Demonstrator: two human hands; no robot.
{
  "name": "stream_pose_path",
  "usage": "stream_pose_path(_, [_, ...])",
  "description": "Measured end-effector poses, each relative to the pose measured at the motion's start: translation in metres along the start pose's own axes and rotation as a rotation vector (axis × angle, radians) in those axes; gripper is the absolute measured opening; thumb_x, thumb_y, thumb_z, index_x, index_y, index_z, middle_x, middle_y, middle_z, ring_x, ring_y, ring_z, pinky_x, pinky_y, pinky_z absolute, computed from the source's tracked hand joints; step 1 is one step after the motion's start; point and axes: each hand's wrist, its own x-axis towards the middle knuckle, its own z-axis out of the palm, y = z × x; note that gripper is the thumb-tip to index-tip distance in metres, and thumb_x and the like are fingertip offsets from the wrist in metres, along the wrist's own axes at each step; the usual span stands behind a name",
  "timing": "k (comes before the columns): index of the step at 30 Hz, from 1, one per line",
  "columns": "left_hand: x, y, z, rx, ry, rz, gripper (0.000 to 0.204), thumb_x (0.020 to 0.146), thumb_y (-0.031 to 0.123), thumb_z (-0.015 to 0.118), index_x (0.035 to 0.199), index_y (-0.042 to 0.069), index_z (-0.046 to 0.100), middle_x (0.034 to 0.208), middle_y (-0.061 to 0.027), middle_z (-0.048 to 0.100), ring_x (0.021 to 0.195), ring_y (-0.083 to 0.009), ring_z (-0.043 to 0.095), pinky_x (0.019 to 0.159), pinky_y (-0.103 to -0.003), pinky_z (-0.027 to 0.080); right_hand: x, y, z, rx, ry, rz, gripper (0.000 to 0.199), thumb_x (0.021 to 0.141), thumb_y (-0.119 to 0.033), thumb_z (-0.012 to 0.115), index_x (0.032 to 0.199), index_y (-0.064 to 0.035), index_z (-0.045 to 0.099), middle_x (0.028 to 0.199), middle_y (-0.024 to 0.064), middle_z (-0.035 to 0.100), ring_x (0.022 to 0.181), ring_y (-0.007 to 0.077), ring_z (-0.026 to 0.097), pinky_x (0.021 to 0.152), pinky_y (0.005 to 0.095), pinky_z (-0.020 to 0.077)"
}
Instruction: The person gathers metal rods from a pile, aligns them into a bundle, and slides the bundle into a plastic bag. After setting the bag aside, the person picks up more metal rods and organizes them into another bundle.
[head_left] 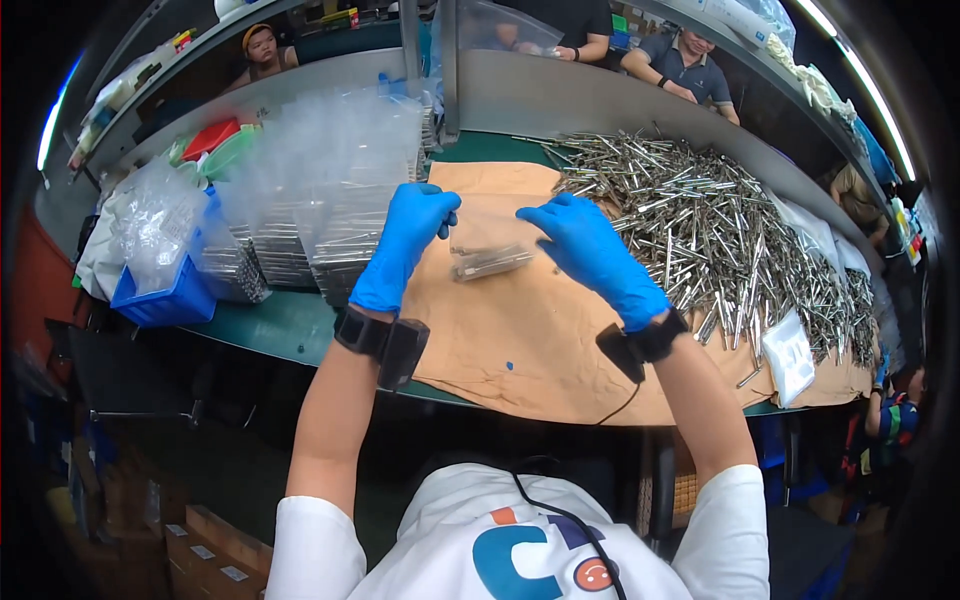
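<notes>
Green tabletop spans the head view, with brown paper over its middle. Above the paper, between the hands, one clear bag contains blurred metal rods, too indistinct to count. Blue-gloved, the left hand has its fingers curled closed, apparently pinching the bag's faint upper film. Opposite, the right hand has its fingers extended and thumb apart; whether they touch the film, I cannot tell. Left, one blue bin holds clear plastic; beyond it sit one red tray and one green tray. Right, loose rods lie heaped, uncountable, with one white packet nearer.
</notes>
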Motion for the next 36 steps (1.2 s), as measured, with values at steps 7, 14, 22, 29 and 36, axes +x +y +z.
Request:
stream_pose_path(7, [-0.013, 0.043, -0.027, 0.033, 0.018, 0.135, 0.018, 0.074, 0.012, 0.057, 0.064, -0.003, 0.057, 0.057, -0.0082, 0.055, 0.049, -0.0137, 0.052, 0.048, -0.026, 0.041, 0.036, -0.007, -0.013, -0.080, 0.163, -0.080, 0.013, 0.071, -0.007, 0.061, 0.081, -0.0149, 0.064, 0.076, 0.0029, 0.061, 0.077, 0.0222, 0.055, 0.075, 0.0352, 0.0405])
stream_pose_path(14, [-0.044, -0.003, -0.046, 0.012, -0.004, -0.034, 0.020, 0.077, 0.014, 0.059, 0.064, -0.001, 0.057, 0.057, -0.0060, 0.054, 0.050, -0.0126, 0.052, 0.050, -0.025, 0.041, 0.030, -0.038, 0.000, -0.047, -0.163, -0.114, 0.013, 0.071, -0.003, 0.058, 0.080, -0.0125, 0.064, 0.078, 0.0047, 0.062, 0.077, 0.0217, 0.057, 0.075, 0.0355, 0.0411])
stream_pose_path(22, [-0.074, 0.006, -0.022, 0.096, -0.044, -0.032, 0.018, 0.077, 0.013, 0.060, 0.064, 0.000, 0.057, 0.058, -0.0050, 0.055, 0.050, -0.0101, 0.051, 0.048, -0.024, 0.040, 0.056, -0.053, 0.012, 0.544, -0.600, 0.066, 0.016, 0.072, -0.001, 0.053, 0.083, -0.0043, 0.063, 0.082, 0.0124, 0.062, 0.071, 0.0250, 0.060, 0.065, 0.0350, 0.0469])
stream_pose_path(29, [-0.092, -0.019, -0.013, 0.175, -0.042, -0.051, 0.016, 0.076, 0.010, 0.059, 0.063, 0.000, 0.058, 0.057, -0.0037, 0.055, 0.050, -0.0082, 0.050, 0.048, -0.023, 0.039, 0.053, -0.068, 0.021, 0.374, -0.737, -0.048, 0.014, 0.075, -0.010, 0.058, 0.087, -0.0037, 0.063, 0.084, 0.0149, 0.061, 0.077, 0.0304, 0.060, 0.065, 0.0336, 0.0490])
stream_pose_path(36, [-0.097, -0.010, -0.016, -0.013, 0.046, -0.037, 0.017, 0.075, 0.011, 0.060, 0.063, -0.001, 0.058, 0.057, -0.0037, 0.054, 0.050, -0.0081, 0.049, 0.047, -0.023, 0.039, 0.042, -0.045, 0.020, 0.419, -0.346, -0.298, 0.013, 0.074, -0.020, 0.062, 0.076, -0.0074, 0.063, 0.073, 0.0142, 0.060, 0.071, 0.0300, 0.057, 0.068, 0.0370, 0.0457])
